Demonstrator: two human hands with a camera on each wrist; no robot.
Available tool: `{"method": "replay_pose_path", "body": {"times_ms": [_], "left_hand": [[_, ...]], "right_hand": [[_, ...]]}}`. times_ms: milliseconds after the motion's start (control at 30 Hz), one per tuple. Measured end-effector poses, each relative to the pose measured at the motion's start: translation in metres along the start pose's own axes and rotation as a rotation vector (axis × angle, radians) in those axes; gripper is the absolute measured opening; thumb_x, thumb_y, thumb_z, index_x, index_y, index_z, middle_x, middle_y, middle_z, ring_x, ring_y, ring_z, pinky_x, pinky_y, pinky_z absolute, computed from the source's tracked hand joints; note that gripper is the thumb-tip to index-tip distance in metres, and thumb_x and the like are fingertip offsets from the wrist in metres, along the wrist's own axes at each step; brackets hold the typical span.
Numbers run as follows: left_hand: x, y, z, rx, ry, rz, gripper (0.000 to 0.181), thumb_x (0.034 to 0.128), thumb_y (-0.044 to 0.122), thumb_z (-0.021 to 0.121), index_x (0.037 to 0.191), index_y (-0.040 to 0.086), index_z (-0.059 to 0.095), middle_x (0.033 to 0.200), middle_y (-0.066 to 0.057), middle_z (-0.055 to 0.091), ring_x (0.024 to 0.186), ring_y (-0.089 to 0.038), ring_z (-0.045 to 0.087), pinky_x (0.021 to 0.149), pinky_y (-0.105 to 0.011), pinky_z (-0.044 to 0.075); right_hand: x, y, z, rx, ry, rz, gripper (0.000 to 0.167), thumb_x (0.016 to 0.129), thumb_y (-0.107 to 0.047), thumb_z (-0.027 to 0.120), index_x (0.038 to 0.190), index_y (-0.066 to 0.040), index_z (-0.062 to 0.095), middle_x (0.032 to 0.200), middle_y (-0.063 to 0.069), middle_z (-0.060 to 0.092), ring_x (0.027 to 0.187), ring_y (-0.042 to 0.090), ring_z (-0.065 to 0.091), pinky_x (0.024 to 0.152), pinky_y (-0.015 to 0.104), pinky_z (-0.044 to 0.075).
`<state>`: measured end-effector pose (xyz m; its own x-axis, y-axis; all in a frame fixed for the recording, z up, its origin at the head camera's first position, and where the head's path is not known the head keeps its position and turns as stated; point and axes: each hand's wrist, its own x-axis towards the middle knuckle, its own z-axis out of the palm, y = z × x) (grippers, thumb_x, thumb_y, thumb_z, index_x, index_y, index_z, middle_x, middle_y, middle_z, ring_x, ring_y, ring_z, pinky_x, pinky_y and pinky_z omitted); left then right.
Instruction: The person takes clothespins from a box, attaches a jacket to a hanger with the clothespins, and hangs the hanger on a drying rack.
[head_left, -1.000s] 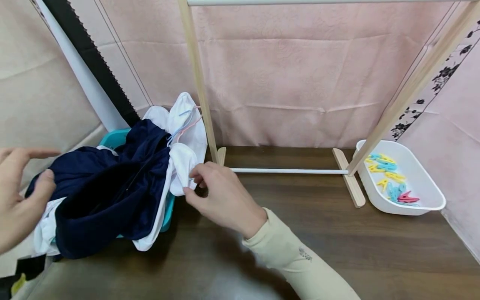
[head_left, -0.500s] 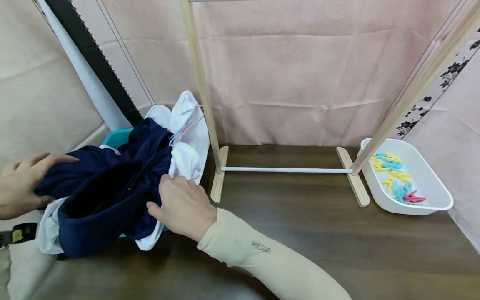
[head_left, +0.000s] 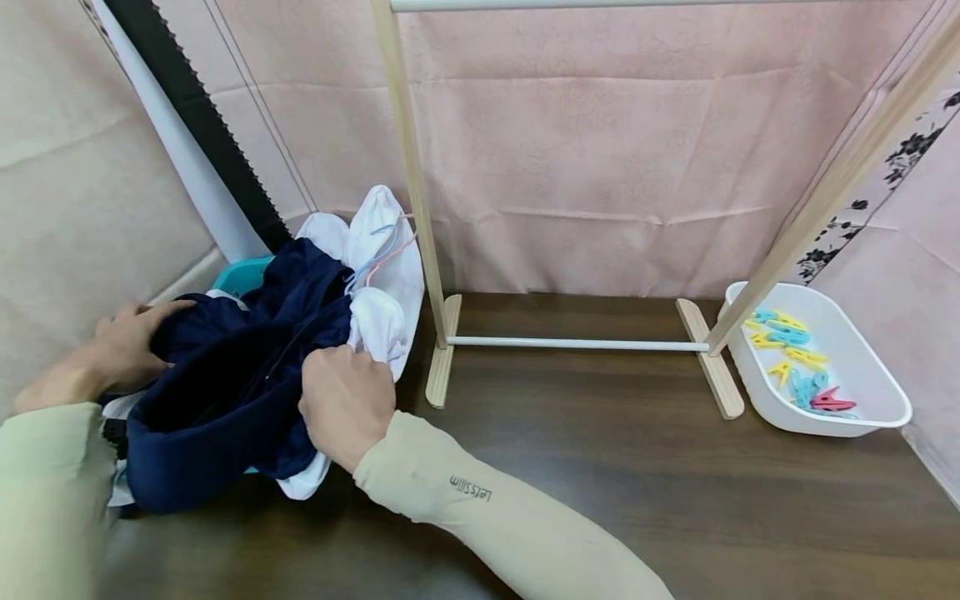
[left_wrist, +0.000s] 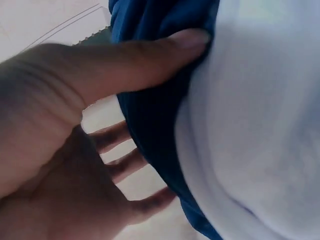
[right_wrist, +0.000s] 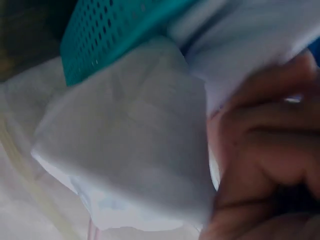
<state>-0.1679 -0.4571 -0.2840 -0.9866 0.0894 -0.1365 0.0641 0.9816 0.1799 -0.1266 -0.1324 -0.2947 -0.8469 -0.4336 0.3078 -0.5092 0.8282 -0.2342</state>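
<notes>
A navy garment with a wide dark opening lies heaped over white clothes in a teal basket. My left hand holds the garment's left side. In the left wrist view, that hand's thumb lies on the navy cloth, with the fingers behind it. My right hand, fingers curled, grips the garment's right edge beside the white cloth. The right wrist view shows the curled right hand beside hanging white cloth and the perforated basket wall; its fingertips are partly hidden.
A wooden rack stands right of the basket, with a left post, a right post and a low white bar. At the far right, a white tub holds several coloured clothespins. Pink cloth hangs behind.
My left hand has come in from the left and taken hold of the navy garment. The right hand has moved left from the white cloth to the garment's right edge and closed on it.
</notes>
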Motion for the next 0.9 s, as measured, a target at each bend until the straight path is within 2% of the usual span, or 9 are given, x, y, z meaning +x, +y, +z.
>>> {"method": "replay_pose_path", "body": {"times_ms": [100, 267, 367, 433, 633, 667, 800, 867, 900], "left_hand": [[0.001, -0.001, 0.002, 0.000, 0.080, -0.004, 0.066, 0.0884, 0.004, 0.067, 0.146, -0.003, 0.036, 0.136, -0.051, 0.026, 0.115, -0.071, 0.027, 0.088, -0.076, 0.029], [0.001, 0.001, 0.008, -0.027, 0.288, 0.088, 0.035, 0.0883, -0.002, 0.065, 0.121, -0.007, 0.053, 0.132, -0.043, 0.038, 0.114, -0.065, 0.035, 0.086, -0.071, 0.034], [-0.004, 0.001, 0.010, -0.100, 0.437, 0.172, 0.023, 0.0850, -0.011, 0.061, 0.107, -0.007, 0.056, 0.115, -0.037, 0.052, 0.104, -0.022, 0.054, 0.089, -0.038, 0.040], [-0.011, 0.003, 0.008, -0.144, 0.508, 0.172, 0.019, 0.0860, -0.013, 0.057, 0.104, -0.008, 0.055, 0.105, -0.036, 0.056, 0.091, 0.007, 0.045, 0.080, -0.021, 0.034], [-0.034, 0.034, -0.008, -0.200, 0.635, 0.007, 0.025, 0.0978, -0.006, 0.039, 0.122, -0.013, 0.041, 0.117, -0.036, 0.050, 0.099, -0.016, 0.051, 0.091, -0.020, 0.033], [-0.038, 0.040, -0.010, -0.218, 0.686, 0.005, 0.028, 0.0973, -0.006, 0.037, 0.124, -0.013, 0.040, 0.117, -0.025, 0.055, 0.099, -0.018, 0.052, 0.092, -0.019, 0.033], [-0.049, 0.064, -0.016, -0.291, 0.882, 0.122, 0.048, 0.0896, -0.011, 0.034, 0.134, 0.000, 0.051, 0.114, 0.024, 0.056, 0.096, 0.019, 0.041, 0.088, -0.004, 0.026], [-0.057, 0.079, -0.016, -0.294, 0.878, 0.193, 0.059, 0.0850, -0.014, 0.031, 0.135, 0.004, 0.057, 0.113, 0.039, 0.046, 0.104, 0.019, 0.043, 0.091, -0.004, 0.027], [-0.060, 0.086, -0.015, -0.280, 0.850, 0.231, 0.064, 0.0828, -0.017, 0.031, 0.134, 0.006, 0.061, 0.117, 0.033, 0.050, 0.109, 0.018, 0.041, 0.092, -0.005, 0.027]], "right_hand": [[0.004, 0.001, 0.005, 0.010, -0.019, 0.042, 0.021, 0.088, -0.032, 0.074, 0.073, -0.020, 0.067, 0.077, -0.003, 0.072, 0.066, 0.017, 0.070, 0.048, 0.030, 0.050], [0.006, 0.012, 0.004, 0.274, -0.068, 0.069, 0.024, 0.091, -0.028, 0.067, 0.103, -0.008, 0.060, 0.073, 0.002, 0.066, 0.057, 0.014, 0.061, 0.047, 0.027, 0.044], [0.007, 0.017, 0.000, 0.471, -0.078, 0.004, 0.025, 0.096, -0.023, 0.061, 0.110, -0.006, 0.050, 0.070, 0.001, 0.058, 0.053, 0.011, 0.054, 0.047, 0.023, 0.041], [0.009, 0.019, -0.001, 0.584, -0.077, -0.045, 0.019, 0.098, -0.020, 0.057, 0.104, -0.008, 0.044, 0.067, -0.001, 0.050, 0.052, 0.010, 0.051, 0.048, 0.020, 0.040], [0.015, 0.022, -0.003, 0.817, -0.046, -0.128, 0.017, 0.100, -0.016, 0.053, 0.104, -0.010, 0.037, 0.066, -0.002, 0.045, 0.057, 0.009, 0.053, 0.051, 0.015, 0.043], [0.017, 0.022, -0.005, 0.839, -0.039, -0.141, 0.017, 0.101, -0.015, 0.052, 0.105, -0.010, 0.037, 0.066, -0.001, 0.046, 0.057, 0.010, 0.053, 0.051, 0.015, 0.043], [0.024, 0.026, -0.015, 0.845, 0.018, -0.193, 0.017, 0.101, -0.015, 0.052, 0.107, -0.008, 0.038, 0.066, -0.001, 0.046, 0.060, 0.012, 0.055, 0.054, 0.015, 0.044], [0.029, 0.029, -0.021, 0.826, 0.053, -0.209, 0.017, 0.101, -0.015, 0.052, 0.108, -0.007, 0.039, 0.068, 0.000, 0.048, 0.063, 0.013, 0.057, 0.059, 0.015, 0.044], [0.031, 0.031, -0.023, 0.814, 0.066, -0.212, 0.017, 0.101, -0.015, 0.052, 0.109, -0.007, 0.039, 0.070, 0.000, 0.049, 0.065, 0.014, 0.057, 0.062, 0.015, 0.044]]}}
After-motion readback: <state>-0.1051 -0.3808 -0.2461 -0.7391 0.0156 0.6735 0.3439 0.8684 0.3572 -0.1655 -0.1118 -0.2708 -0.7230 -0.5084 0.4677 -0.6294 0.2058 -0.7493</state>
